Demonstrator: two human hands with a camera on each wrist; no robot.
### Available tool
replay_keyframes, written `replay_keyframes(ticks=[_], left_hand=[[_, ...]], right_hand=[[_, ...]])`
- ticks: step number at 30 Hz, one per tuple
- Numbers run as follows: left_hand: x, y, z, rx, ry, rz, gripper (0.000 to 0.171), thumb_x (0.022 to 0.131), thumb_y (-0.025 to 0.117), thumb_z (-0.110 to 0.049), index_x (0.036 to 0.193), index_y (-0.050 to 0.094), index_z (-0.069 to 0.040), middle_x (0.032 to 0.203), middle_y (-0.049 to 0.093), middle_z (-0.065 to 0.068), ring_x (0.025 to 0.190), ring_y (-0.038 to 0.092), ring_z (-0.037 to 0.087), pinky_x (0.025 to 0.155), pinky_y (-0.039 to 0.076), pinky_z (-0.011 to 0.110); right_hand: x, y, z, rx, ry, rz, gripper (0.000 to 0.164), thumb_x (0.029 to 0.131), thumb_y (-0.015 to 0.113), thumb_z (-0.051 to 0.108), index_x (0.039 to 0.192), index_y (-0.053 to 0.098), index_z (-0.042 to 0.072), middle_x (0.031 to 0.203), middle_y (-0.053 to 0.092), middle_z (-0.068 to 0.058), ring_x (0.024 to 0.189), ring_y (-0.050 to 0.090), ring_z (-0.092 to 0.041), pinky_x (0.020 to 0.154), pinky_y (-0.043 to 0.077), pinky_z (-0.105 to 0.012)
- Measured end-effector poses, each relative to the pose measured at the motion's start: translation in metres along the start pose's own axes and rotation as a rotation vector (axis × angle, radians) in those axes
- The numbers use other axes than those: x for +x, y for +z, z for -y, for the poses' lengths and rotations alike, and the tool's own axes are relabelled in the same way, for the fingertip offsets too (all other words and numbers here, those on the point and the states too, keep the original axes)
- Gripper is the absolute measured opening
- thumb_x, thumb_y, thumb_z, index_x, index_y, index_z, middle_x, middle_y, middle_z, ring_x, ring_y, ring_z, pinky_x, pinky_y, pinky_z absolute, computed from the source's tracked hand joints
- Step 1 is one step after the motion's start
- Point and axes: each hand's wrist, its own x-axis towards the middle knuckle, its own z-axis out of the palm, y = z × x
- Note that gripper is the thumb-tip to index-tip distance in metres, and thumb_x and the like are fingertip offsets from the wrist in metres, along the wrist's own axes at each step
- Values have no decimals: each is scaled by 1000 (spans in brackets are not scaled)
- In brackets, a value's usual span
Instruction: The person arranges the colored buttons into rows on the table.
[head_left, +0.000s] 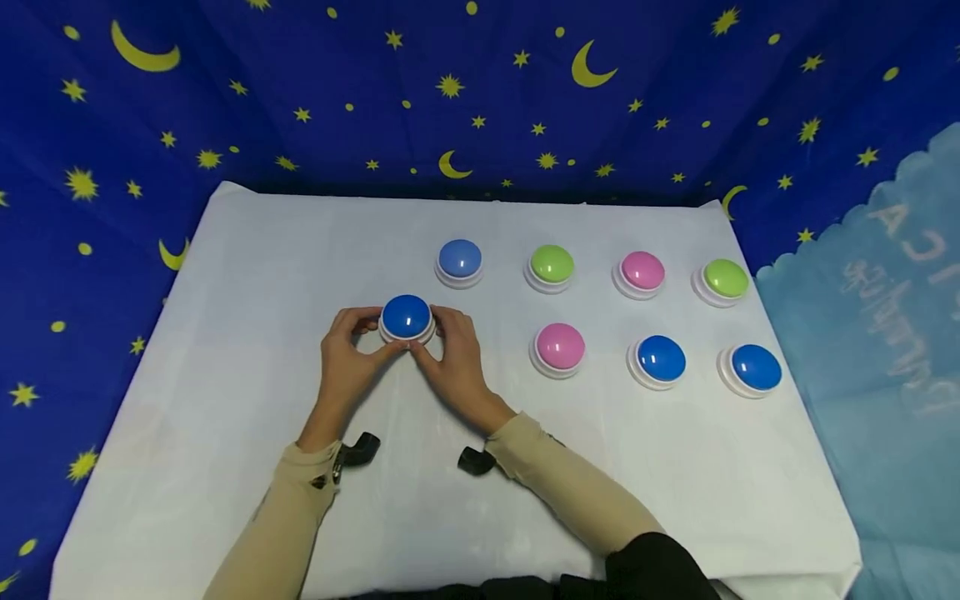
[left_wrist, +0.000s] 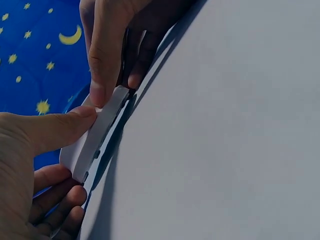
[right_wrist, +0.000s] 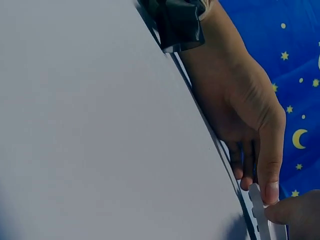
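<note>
A round push button with a dark blue dome (head_left: 406, 316) and a white base (left_wrist: 100, 135) is between my two hands, left of the table's middle. My left hand (head_left: 349, 357) grips its left side, thumb on the near rim and fingers at the side. From the right, my right hand (head_left: 459, 360) grips it the same way, the two thumbs almost meeting. In the left wrist view, small dark feet show under the base above a strip of shadow; whether they touch the table I cannot tell.
Behind stands a back row of buttons: light blue (head_left: 460, 260), green (head_left: 552, 265), pink (head_left: 642, 272) and another green (head_left: 725, 279). To the right are a pink button (head_left: 560, 347) and two dark blue buttons (head_left: 662, 359). A white cloth covers the table (head_left: 225, 375); starry blue curtains (head_left: 375, 83) hang behind.
</note>
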Motion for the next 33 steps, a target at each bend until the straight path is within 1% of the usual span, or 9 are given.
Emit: replay_keyframes(ticks=[5, 12, 15, 19, 24, 27, 33], left_hand=[[-2, 7, -9, -23, 34, 14, 63, 71, 99, -7, 125, 69, 3, 119, 65, 21, 104, 64, 34, 95, 47, 32], [-6, 18, -18, -23, 68, 68, 64, 70, 99, -8, 126, 69, 3, 119, 65, 20, 106, 64, 33, 98, 49, 38], [-8, 23, -21, -20, 77, 89, 64, 70, 99, -10, 125, 69, 1, 118, 66, 19, 106, 64, 32, 99, 49, 38], [-12, 30, -24, -21, 80, 118, 64, 69, 100, -14, 124, 70, 0, 116, 66, 17, 106, 66, 30, 99, 50, 39], [-21, 35, -27, -29, 91, 140, 65, 69, 101, -15, 124, 70, -1, 117, 67, 15, 106, 66, 29, 99, 50, 41], [-26, 39, -27, -30, 107, 160, 65, 68, 101, -15, 124, 70, -1, 115, 67, 14, 105, 66, 28, 97, 51, 40], [-29, 39, -25, -33, 152, 161, 63, 68, 101, -13, 122, 71, -1, 114, 69, 14, 107, 65, 29, 97, 52, 41]], right_hand=[[-6, -14, -2, 1, -3, -5, 59, 94, 80, 23, 142, 56, -2, 136, 63, -15, 123, 56, -29, 102, 52, -40], [-19, -31, -7, -26, -10, -40, 58, 93, 81, 23, 139, 57, -1, 132, 64, -14, 119, 58, -27, 99, 52, -40], [-24, -36, -10, -38, -14, -59, 58, 92, 82, 23, 139, 58, -2, 131, 65, -14, 117, 58, -27, 97, 52, -40], [-34, -43, -14, -47, 16, -61, 59, 91, 83, 23, 139, 58, 0, 130, 65, -13, 117, 58, -26, 98, 52, -39], [-47, -50, -17, -48, 50, -45, 61, 91, 83, 26, 141, 57, 2, 131, 64, -11, 116, 57, -24, 99, 50, -40], [-55, -53, -19, -45, 58, -53, 61, 90, 84, 25, 140, 58, 1, 130, 65, -12, 116, 59, -25, 99, 51, -40], [-58, -56, -19, -38, 63, -50, 60, 90, 85, 24, 138, 60, 1, 130, 65, -12, 117, 60, -24, 99, 52, -38]])
